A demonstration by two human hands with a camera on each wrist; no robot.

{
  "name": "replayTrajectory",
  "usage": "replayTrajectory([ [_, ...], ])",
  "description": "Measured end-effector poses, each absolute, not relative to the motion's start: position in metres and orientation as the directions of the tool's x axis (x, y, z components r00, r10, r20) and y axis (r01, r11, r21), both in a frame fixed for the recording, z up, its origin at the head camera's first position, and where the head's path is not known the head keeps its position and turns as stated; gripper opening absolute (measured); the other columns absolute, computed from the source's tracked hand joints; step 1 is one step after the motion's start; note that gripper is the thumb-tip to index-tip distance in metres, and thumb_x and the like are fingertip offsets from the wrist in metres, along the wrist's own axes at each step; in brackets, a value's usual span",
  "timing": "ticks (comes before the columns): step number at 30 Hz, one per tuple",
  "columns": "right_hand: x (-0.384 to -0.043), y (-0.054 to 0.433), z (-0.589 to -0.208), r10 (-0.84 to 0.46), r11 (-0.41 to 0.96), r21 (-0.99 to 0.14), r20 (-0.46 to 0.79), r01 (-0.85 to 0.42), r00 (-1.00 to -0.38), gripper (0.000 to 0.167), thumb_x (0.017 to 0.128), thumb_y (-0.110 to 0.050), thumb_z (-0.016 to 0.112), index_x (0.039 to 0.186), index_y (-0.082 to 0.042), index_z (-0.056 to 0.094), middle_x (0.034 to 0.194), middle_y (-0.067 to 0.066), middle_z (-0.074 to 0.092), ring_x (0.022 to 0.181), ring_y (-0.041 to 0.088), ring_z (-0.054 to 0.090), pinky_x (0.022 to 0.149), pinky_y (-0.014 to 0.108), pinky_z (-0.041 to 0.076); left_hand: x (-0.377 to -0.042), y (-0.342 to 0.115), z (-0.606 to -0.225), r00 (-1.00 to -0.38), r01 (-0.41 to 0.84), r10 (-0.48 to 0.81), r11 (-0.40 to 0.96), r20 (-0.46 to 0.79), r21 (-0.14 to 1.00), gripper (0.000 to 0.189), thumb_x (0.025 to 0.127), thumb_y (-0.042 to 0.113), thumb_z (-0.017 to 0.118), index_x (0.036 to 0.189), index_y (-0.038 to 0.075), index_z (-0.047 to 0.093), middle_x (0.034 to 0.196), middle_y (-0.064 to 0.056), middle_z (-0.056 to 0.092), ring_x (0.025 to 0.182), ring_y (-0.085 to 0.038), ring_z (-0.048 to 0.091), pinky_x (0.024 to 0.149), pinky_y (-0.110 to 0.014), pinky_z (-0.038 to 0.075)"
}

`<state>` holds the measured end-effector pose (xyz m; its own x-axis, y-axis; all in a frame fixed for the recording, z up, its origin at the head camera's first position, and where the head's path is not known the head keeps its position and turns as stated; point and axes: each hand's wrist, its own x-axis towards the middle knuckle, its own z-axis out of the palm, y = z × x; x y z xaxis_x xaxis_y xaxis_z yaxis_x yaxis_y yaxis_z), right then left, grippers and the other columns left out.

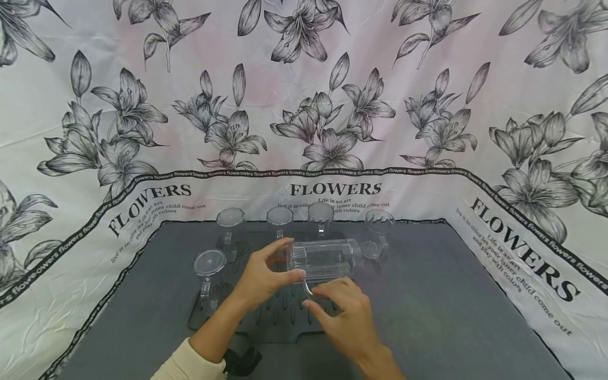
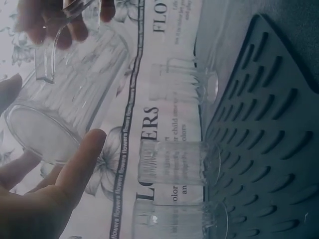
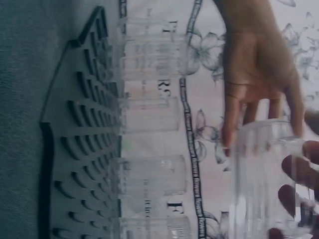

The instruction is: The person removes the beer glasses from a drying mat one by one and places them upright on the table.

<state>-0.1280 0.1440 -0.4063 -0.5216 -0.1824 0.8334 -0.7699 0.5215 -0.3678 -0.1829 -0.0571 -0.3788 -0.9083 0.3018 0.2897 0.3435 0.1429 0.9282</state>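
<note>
Transparent, colourless cylindrical mug (image 1: 328,259) with fluted wall and flat round base, held sideways above the dark grey ridged mat (image 1: 263,330). Left hand (image 1: 263,277), thumb and fingers spread, grips the base end; right hand (image 1: 345,312), fingers curled, pinches the looped handle (image 1: 307,288).

Dark-gray tabletop (image 1: 437,316), plain, matte; ridged dark mat (image 1: 266,333), stepped front edge, lying flat on it.

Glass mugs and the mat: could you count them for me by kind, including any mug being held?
Standing clear mugs: 5
Held clear mug: 1
Dark ridged mat: 1
Total: 7
</note>
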Motion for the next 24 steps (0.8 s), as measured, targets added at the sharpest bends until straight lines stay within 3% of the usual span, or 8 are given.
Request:
replayTrajectory([
  [4,-0.128,0.151,-0.4,-0.051,0.475,-0.4,0.877,-0.784,-0.478,0.028,0.08,-0.022,0.081,0.1,-0.004,0.072,0.101,0.008,0.067,0.094,0.025,0.06,0.086,0.027,0.047,-0.183,-0.057,-0.381,-0.924,0.32,0.263,0.132,0.278,0.938,0.073,0.078,0.019,0.083,0.143,0.017,0.048,0.135,-0.012,0.048,0.116,-0.032,0.052,0.081,-0.045,0.053],
  [6,-0.127,0.156,-0.399,0.064,0.443,-0.473,0.864,-0.762,-0.5,0.032,0.079,-0.013,0.08,0.106,0.001,0.068,0.104,0.013,0.064,0.096,0.027,0.059,0.087,0.025,0.046,-0.183,-0.057,-0.38,-0.931,0.307,0.245,0.125,0.271,0.944,0.073,0.078,0.019,0.083,0.142,0.017,0.049,0.135,-0.012,0.048,0.117,-0.033,0.051,0.081,-0.045,0.053],
  [8,-0.126,0.16,-0.399,0.168,0.378,-0.594,0.798,-0.71,-0.578,0.037,0.08,-0.004,0.077,0.114,0.004,0.062,0.107,0.015,0.061,0.098,0.027,0.058,0.084,0.024,0.047,-0.183,-0.057,-0.38,-0.937,0.296,0.225,0.114,0.265,0.948,0.073,0.077,0.019,0.084,0.141,0.018,0.05,0.135,-0.011,0.048,0.117,-0.033,0.05,0.081,-0.046,0.053],
  [11,-0.123,0.162,-0.4,0.255,0.248,-0.814,0.578,-0.525,-0.775,0.039,0.087,-0.004,0.071,0.122,0.002,0.056,0.108,0.013,0.059,0.099,0.022,0.056,0.081,0.022,0.048,-0.183,-0.057,-0.379,-0.945,0.287,0.191,0.094,0.266,0.953,0.071,0.077,0.019,0.084,0.14,0.019,0.051,0.134,-0.012,0.048,0.117,-0.033,0.049,0.081,-0.046,0.053],
  [13,-0.121,0.161,-0.403,0.243,0.164,-0.91,0.41,-0.379,-0.879,0.035,0.094,-0.013,0.065,0.124,0.001,0.054,0.112,0.012,0.059,0.1,0.021,0.057,0.079,0.024,0.051,-0.183,-0.056,-0.379,-0.948,0.285,0.172,0.077,0.269,0.955,0.07,0.077,0.018,0.083,0.14,0.018,0.052,0.133,-0.012,0.048,0.117,-0.033,0.049,0.081,-0.046,0.053],
  [16,-0.12,0.156,-0.405,0.145,0.041,-0.968,0.25,-0.247,-0.957,0.033,0.1,-0.02,0.056,0.119,0.006,0.055,0.118,0.016,0.056,0.102,0.026,0.056,0.079,0.032,0.053,-0.183,-0.055,-0.381,-0.949,0.285,0.152,0.044,0.276,0.957,0.07,0.078,0.016,0.083,0.14,0.016,0.051,0.131,-0.013,0.048,0.115,-0.033,0.05,0.081,-0.044,0.053],
  [20,-0.123,0.152,-0.404,0.013,-0.174,-0.959,0.224,-0.223,-0.974,0.032,0.102,-0.018,0.048,0.108,0.013,0.055,0.123,0.02,0.048,0.103,0.034,0.051,0.079,0.045,0.054,-0.184,-0.052,-0.384,-0.947,0.258,0.172,-0.088,0.27,0.962,0.072,0.08,0.012,0.081,0.143,0.009,0.046,0.132,-0.02,0.046,0.116,-0.038,0.05,0.081,-0.044,0.054],
  [24,-0.125,0.152,-0.398,-0.033,-0.337,-0.909,0.27,-0.244,-0.962,0.027,0.102,-0.015,0.045,0.098,0.01,0.054,0.123,0.02,0.044,0.1,0.033,0.051,0.076,0.051,0.054,-0.186,-0.052,-0.39,-0.948,0.204,0.204,-0.207,0.246,0.957,0.074,0.081,0.006,0.079,0.144,0.004,0.041,0.133,-0.024,0.044,0.117,-0.043,0.05,0.081,-0.043,0.054],
])
